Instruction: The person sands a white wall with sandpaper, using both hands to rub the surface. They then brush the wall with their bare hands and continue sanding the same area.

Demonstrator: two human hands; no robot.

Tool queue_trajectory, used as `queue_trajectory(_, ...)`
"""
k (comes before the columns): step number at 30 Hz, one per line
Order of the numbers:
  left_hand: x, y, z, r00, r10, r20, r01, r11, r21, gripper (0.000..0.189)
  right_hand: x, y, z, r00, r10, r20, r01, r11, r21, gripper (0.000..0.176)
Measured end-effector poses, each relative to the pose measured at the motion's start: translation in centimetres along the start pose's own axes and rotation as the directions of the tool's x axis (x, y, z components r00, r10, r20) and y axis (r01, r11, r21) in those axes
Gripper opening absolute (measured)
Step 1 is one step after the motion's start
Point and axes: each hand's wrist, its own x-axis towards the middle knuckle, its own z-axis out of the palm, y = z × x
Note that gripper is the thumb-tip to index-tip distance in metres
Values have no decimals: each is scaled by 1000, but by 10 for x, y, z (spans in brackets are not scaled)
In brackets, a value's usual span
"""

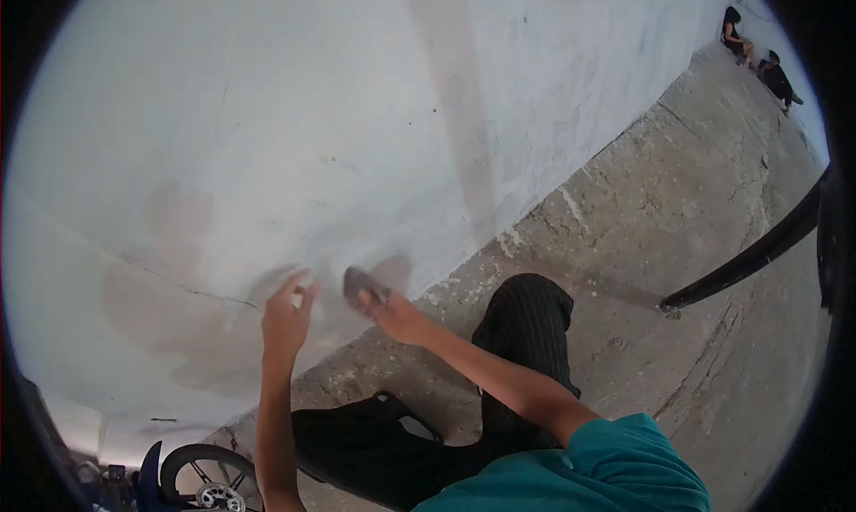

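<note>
My right hand [389,316] is closed around a dark, rounded, flat object [356,285], held close to the white wall [267,93]. Motion blurs this object, and I cannot tell its kind. To its left, my left hand [287,309] is raised near the wall with bent fingers. A gap shows between its thumb and forefinger, and the fingertips look pale and smeared. A thin crack [201,293] runs along the wall to the left of this hand.
Rough concrete floor [642,244] meets the wall along a slanting edge. A black curved bar [749,267] rises at the right. At the lower left stands a wheel [209,476] beside blue vehicle parts. Two people [733,35] sit far off against the wall.
</note>
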Motion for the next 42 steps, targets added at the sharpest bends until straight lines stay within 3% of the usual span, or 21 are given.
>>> queue_trajectory(2,6,12,-19,936,109,-335,-150,984,-99,29,29,47,-14,879,-198,-433,126,974,-189,45)
queue_trajectory(3,12,2,-21,937,113,-331,-159,980,-115,29,31,50,-22,741,-352,-572,227,933,-280,46)
queue_trajectory(4,18,-15,-26,809,289,-512,-277,956,102,30,33,53,-32,563,-490,-666,301,871,-387,48)
queue_trajectory(5,22,-30,-29,624,464,-628,-322,886,335,32,37,62,-39,565,-491,-663,291,871,-397,48)
queue_trajectory(6,19,-38,-29,630,454,-630,-316,891,326,32,44,78,-45,550,-444,-707,211,893,-397,49)
queue_trajectory(8,8,-44,-28,544,367,-754,-50,912,407,41,57,115,-56,517,-354,-779,43,920,-389,50)
queue_trajectory(9,4,-49,-31,578,324,-749,-63,933,355,50,63,123,-55,491,-318,-811,-36,923,-383,52)
queue_trajectory(12,4,-71,-32,488,256,-834,56,945,323,54,79,118,-31,522,-496,-694,95,843,-530,52)
queue_trajectory(13,5,-82,-31,489,245,-837,54,949,310,54,90,116,-21,476,-545,-690,124,818,-561,54)
queue_trajectory(15,6,-111,-26,621,195,-759,150,921,359,56,115,114,1,444,-529,-723,230,847,-479,55)
queue_trajectory(16,7,-124,-22,618,187,-763,150,926,347,56,127,112,8,413,-503,-759,347,857,-380,56)
queue_trajectory(19,6,-155,-17,666,291,-687,114,870,480,57,154,102,17,313,-491,-813,431,836,-340,56)
queue_trajectory(22,4,-168,-15,711,280,-646,108,863,493,59,161,88,4,267,-365,-892,326,905,-273,55)
queue_trajectory(24,5,-173,-14,734,255,-629,108,871,479,60,162,77,-34,98,-358,-928,180,924,-337,56)
queue_trajectory(26,7,-182,-9,760,229,-609,107,879,465,61,163,73,-81,36,-285,-958,117,953,-279,59)
queue_trajectory(32,10,-194,-4,758,265,-596,66,878,474,67,147,64,-186,69,72,-995,133,988,81,72)
queue_trajectory(34,12,-194,-3,739,272,-616,75,876,476,70,153,94,-199,20,-237,-971,119,965,-233,76)
queue_trajectory(35,12,-195,-3,734,269,-623,80,877,474,70,155,102,-192,23,-243,-970,123,963,-239,76)
queue_trajectory(38,12,-197,-1,744,264,-613,90,870,484,71,166,141,-133,201,-464,-863,355,855,-377,70)
queue_trajectory(40,14,-197,-2,740,262,-619,104,866,490,72,158,121,-78,249,-433,-866,290,887,-360,68)
queue_trajectory(42,12,-192,-5,751,247,-613,108,869,482,71,159,105,-80,228,-448,-865,281,880,-382,67)
